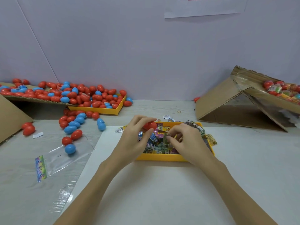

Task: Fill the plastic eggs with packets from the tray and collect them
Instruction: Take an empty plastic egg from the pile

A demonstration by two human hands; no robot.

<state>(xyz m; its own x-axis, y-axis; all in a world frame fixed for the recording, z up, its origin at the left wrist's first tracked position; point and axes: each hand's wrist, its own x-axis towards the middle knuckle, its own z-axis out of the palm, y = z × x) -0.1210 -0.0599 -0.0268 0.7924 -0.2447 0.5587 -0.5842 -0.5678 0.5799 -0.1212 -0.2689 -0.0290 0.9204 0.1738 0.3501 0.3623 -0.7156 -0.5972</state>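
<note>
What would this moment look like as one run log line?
left hand: holds red egg | right hand: fingers picking at packets | yellow tray: packets inside | stage: picking packet

Both my bare forearms reach forward from the bottom edge and draw closer together toward the hands. My left hand (136, 135) is raised a little, palm turned inward, fingers and thumb curled around a red egg (150, 125) at the fingertips. My right hand (186, 140) lies lower, palm down, back of the hand up, its fingers bent and bunched, the tips pointing left into the packets (158, 143).
</note>
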